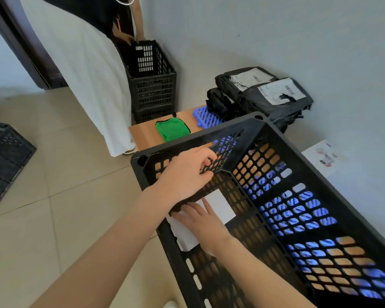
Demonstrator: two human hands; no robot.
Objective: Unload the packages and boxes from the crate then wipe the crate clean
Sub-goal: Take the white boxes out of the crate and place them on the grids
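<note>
While left hand grips crate wall, right hand touches box

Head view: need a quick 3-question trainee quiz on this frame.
1. What lies in the crate under the right hand? A) a white box B) a bottle C) a shoe
2. True or false: the left hand grips the crate's far wall, fingers hooked through its holes.
3. Fill in: the cloth lying just beyond the crate is ____ in colour.

Key: 1 A; 2 true; 3 green.
</note>
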